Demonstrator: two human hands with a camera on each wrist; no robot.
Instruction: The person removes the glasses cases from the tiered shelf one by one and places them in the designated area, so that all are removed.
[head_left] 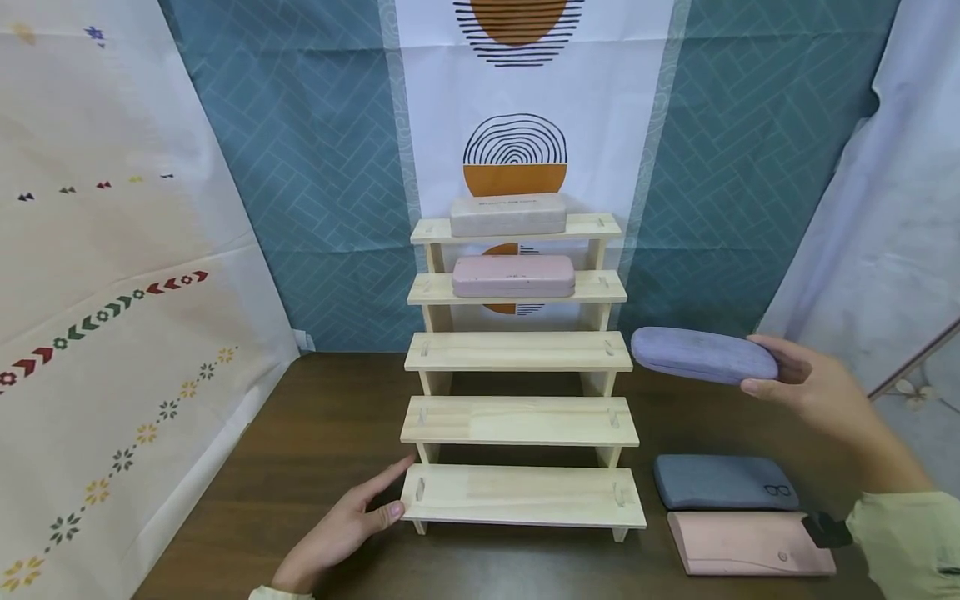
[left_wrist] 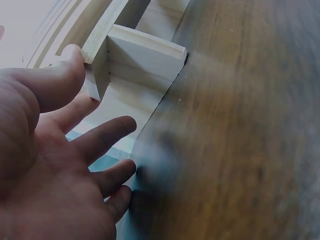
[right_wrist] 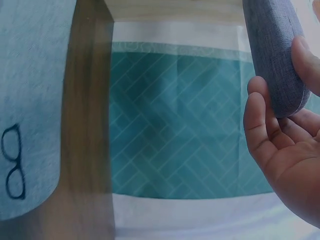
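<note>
Left hand point(head_left: 341, 531), unclenched, touches the wooden stand's bottom step point(head_left: 521, 494) while the right hand point(head_left: 825, 394) grips a purple case point(head_left: 697, 354).

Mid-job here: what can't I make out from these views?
Pale case on the top shelf: lettering too small to read, head view.
Pink flap case: upper right corner hidden by the dark wrist piece, head view.
Purple case: far end cut off by the top edge, right wrist view.
Blue case: cut off by the left and top edges, right wrist view.
Left hand: some fingers hidden behind the hand itself, head view.
</note>
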